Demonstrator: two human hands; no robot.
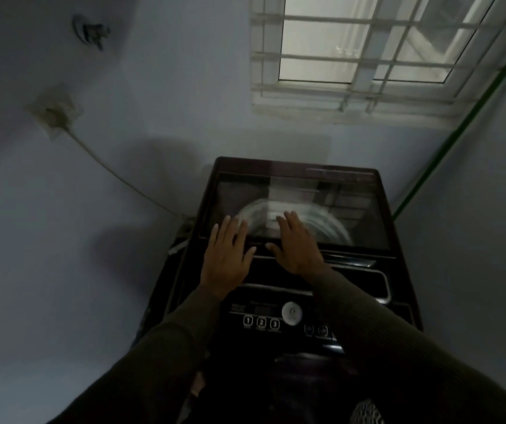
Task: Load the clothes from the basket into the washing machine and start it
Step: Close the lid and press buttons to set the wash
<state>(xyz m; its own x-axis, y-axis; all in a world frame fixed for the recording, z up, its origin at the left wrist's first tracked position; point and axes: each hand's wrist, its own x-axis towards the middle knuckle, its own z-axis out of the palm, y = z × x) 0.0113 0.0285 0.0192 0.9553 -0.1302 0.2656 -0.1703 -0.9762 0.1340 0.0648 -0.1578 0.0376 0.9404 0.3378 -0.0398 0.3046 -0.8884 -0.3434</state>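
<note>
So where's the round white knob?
In the head view, the knob sits mid-panel on the washing machine, at its near edge, just right of the numbered buttons.

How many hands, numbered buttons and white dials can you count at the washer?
Hands: 2 (left hand, right hand)
Numbered buttons: 3
White dials: 1
Total: 6
</note>
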